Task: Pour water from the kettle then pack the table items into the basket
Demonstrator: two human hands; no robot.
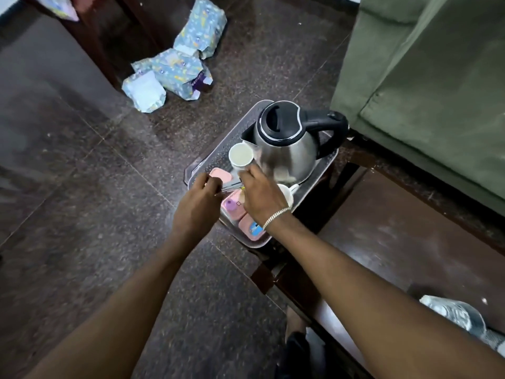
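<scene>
A steel kettle (287, 143) with a black lid and handle stands in a perforated plastic basket (218, 149) at the corner of a dark table (382, 228). My right hand (262, 195) is shut on a white paper cup (240, 155), tilted beside the kettle's spout. Over the basket's near left side, my left hand (198, 206) pinches thin metal utensils (231, 184). Pink containers (220, 175) and a pink box (252, 228) lie in the basket. A white mug (287, 192) shows partly behind my right hand.
Patterned blue packets (180, 58) lie on the dark tiled floor to the far left. A green sofa (426, 86) stands right of the basket. A crumpled plastic bottle (461, 315) rests on the table's near right.
</scene>
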